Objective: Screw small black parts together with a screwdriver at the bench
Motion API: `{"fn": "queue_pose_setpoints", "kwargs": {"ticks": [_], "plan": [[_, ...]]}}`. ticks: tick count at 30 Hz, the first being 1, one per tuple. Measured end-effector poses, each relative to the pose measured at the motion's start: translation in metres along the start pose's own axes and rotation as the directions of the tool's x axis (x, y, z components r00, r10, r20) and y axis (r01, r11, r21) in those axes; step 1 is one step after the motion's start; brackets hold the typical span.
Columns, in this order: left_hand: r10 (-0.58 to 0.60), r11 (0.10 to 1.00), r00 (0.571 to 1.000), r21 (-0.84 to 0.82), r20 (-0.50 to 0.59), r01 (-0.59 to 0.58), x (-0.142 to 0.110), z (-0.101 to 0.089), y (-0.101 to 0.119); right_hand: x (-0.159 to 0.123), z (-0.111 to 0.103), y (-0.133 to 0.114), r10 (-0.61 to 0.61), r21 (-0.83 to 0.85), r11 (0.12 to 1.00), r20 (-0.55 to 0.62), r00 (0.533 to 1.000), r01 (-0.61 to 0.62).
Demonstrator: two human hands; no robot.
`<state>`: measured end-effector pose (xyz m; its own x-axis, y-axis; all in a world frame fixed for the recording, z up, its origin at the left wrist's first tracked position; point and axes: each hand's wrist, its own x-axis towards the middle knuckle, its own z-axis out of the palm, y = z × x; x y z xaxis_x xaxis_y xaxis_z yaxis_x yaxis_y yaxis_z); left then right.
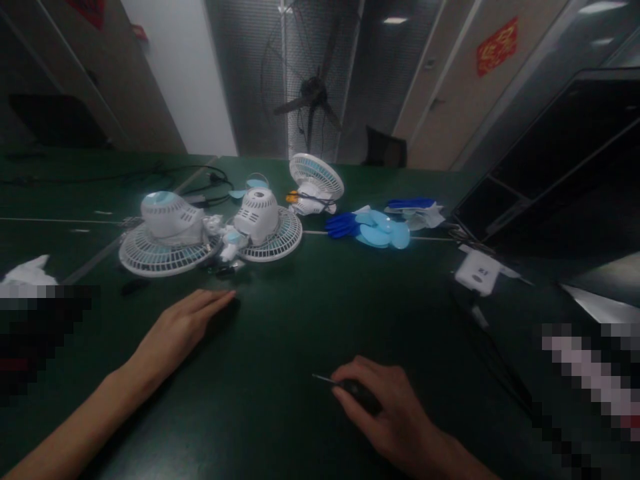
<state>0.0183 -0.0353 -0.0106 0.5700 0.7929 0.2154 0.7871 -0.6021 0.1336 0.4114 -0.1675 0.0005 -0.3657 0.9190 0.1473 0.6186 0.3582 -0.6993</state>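
Observation:
My right hand (383, 403) is closed round the black handle of a screwdriver (361, 395), whose thin metal shaft points left above the green table. Palm down, my left hand (195, 317) rests on the tabletop with its fingers stretched out and nothing in it. Just beyond it lies a white fan head (173, 223), its round grille downward. A second fan head (260, 217) sits right beside that one, also grille down. Farther back, a third fan head (315, 183) is tilted up, a dark cord across its base. Small white parts (231, 248) lie between the nearer two.
Light-blue fan blades (383, 230) and blue gloves (343, 225) lie at the back centre-right. A white box (477, 271) with dark cables is on the right, near a large black screen (555, 153). White crumpled material (30, 272) lies at left. Behind the table stands a big floor fan (313, 90).

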Motion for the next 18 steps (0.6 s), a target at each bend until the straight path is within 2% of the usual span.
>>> {"fn": "queue_pose_setpoints", "kwargs": {"ticks": [3, 5, 7, 9, 13, 18], "plan": [[0.148, 0.988, 0.989, -0.038, -0.001, -0.148, 0.002, 0.011, 0.047, 0.002, 0.0, -0.002, -0.006, -0.014, 1.0, 0.006, 1.0, 0.006], [0.2, 0.97, 0.979, -0.133, -0.024, -0.201, 0.003, 0.017, 0.082, 0.002, -0.001, -0.003, -0.011, -0.017, 1.0, 0.009, 1.0, 0.011], [0.227, 0.927, 0.974, -0.301, -0.021, -0.223, 0.004, 0.02, 0.113, 0.002, 0.0, -0.004, -0.013, -0.024, 1.0, 0.008, 1.0, 0.014], [0.214, 0.86, 0.977, -0.475, 0.001, -0.187, 0.005, 0.02, 0.134, 0.001, 0.0, -0.004, -0.018, -0.034, 0.999, 0.006, 1.0, 0.018], [0.117, 0.731, 0.992, -0.68, 0.042, -0.057, 0.009, 0.017, 0.146, 0.0, 0.001, -0.003, -0.017, -0.039, 0.999, 0.01, 1.0, 0.018], [0.064, 0.665, 0.992, -0.746, 0.107, 0.038, 0.016, 0.014, 0.141, 0.002, 0.002, -0.006, -0.042, -0.046, 0.998, -0.003, 0.999, 0.042]]}}
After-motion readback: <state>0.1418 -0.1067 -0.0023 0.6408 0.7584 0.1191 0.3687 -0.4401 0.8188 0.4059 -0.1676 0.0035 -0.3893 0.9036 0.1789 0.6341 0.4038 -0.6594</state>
